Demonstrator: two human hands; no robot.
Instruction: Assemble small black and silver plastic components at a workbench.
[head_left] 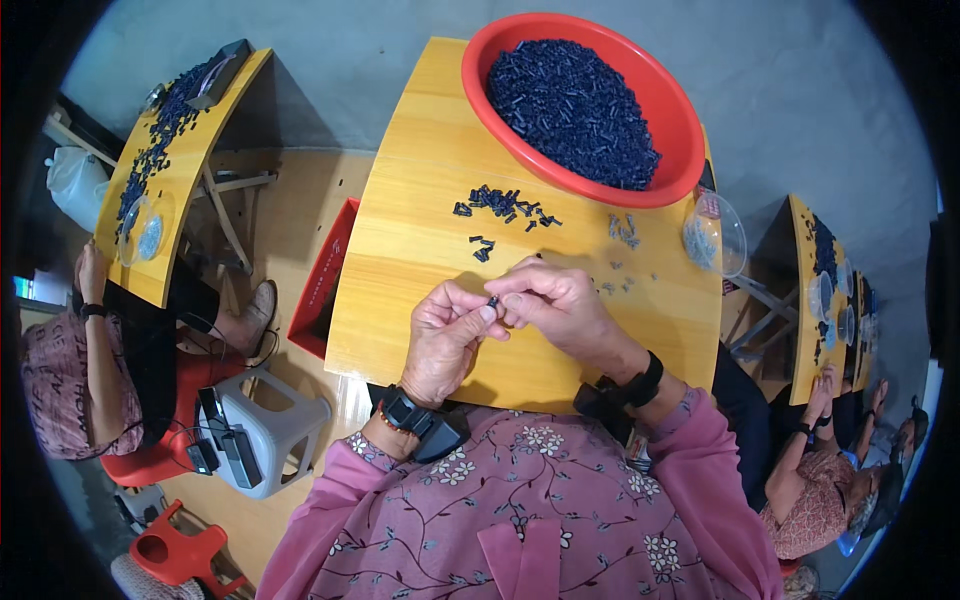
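Note:
Close to the table's near edge, my left hand (452, 335) pinches a small dark tube-shaped piece (492, 301) between thumb and fingers. My right hand (560, 308) meets it there, its thumb and forefinger closed; whatever lies between those fingertips is too small and covered to name. Beyond my hands is a loose pile of similar dark pieces (500, 202), and a few more (482, 247) lie nearer. To the right, small pale grey parts (624, 231) are scattered on the yellow wooden table (400, 230).
A red basin (684, 150) heaped with dark pieces stands at the far side. A clear plastic tub (732, 232) with small pale parts sits at the right edge. A red crate (322, 285) and grey stool (262, 420) are left. Other people work at side tables.

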